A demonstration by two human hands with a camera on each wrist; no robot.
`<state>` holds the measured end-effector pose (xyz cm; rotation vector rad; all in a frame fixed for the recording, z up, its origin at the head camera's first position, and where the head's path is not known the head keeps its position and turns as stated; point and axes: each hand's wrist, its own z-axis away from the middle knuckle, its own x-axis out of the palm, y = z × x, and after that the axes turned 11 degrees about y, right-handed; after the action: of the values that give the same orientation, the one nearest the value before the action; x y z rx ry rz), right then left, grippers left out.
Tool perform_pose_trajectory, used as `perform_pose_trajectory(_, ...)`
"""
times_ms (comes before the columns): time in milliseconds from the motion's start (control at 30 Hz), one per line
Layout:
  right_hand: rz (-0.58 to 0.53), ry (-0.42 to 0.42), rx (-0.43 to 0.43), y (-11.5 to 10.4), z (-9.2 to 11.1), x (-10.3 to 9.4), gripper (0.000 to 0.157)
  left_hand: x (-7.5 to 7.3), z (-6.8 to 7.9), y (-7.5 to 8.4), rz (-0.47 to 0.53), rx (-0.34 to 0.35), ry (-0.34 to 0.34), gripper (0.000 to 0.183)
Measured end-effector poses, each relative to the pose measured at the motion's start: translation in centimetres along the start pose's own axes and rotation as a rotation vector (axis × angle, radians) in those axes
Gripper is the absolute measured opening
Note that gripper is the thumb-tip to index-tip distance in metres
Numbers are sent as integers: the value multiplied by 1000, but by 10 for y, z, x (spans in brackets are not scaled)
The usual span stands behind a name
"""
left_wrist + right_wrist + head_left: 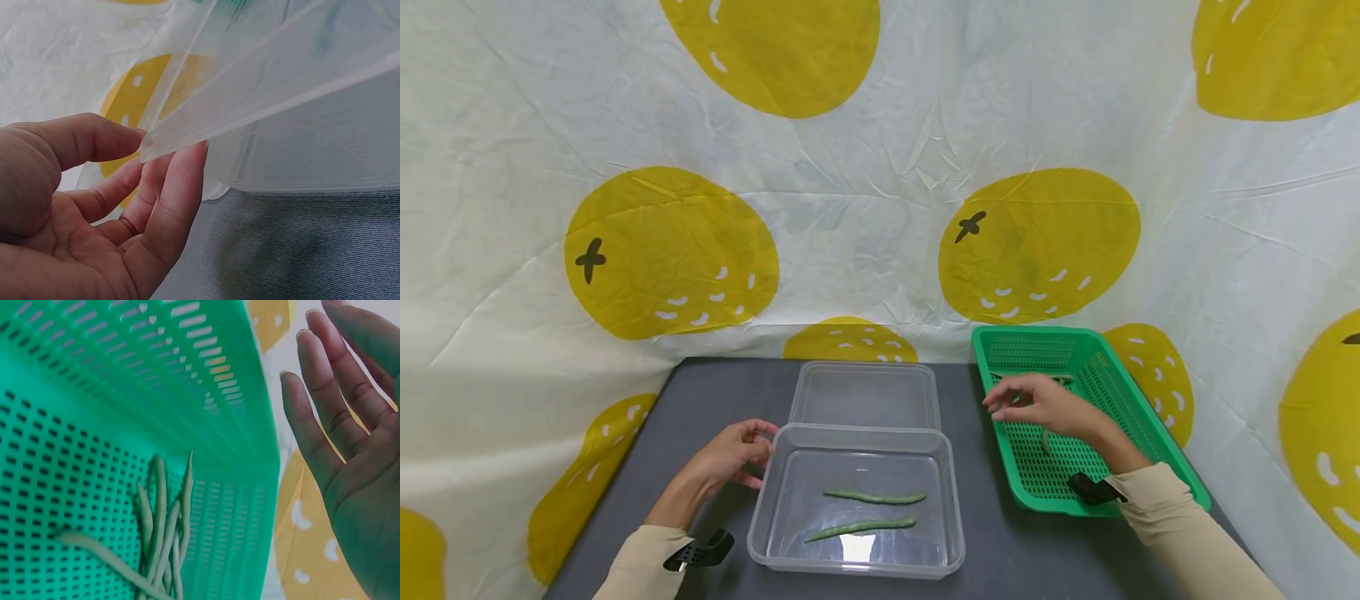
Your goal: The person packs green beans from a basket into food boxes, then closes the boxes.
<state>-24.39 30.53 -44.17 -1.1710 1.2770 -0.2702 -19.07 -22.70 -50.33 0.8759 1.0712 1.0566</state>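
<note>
At the left rim of a clear plastic container, my left hand pinches the edge, its thumb above and fingers below in the left wrist view. Two green beans, one farther back and one nearer, lie crosswise on the container's floor. My right hand is over the left side of a green plastic basket, fingers loosely extended and holding nothing. In the right wrist view several green beans lie bunched inside the basket, beside its wall.
Behind the container lies a flat clear plastic lid. The dark grey table ends at a white cloth printed with yellow fruit, which hangs at the back and both sides. Each wrist wears a black device.
</note>
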Motion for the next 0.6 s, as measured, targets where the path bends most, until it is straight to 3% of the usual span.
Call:
perform_pose_trajectory(167, -29, 2, 30, 9, 2, -8, 26, 0, 0, -1, -6, -5, 7, 40)
perform_pose_trajectory(600, 52, 64, 12, 37, 11, -29, 22, 1, -1, -1, -12, -6, 26, 40)
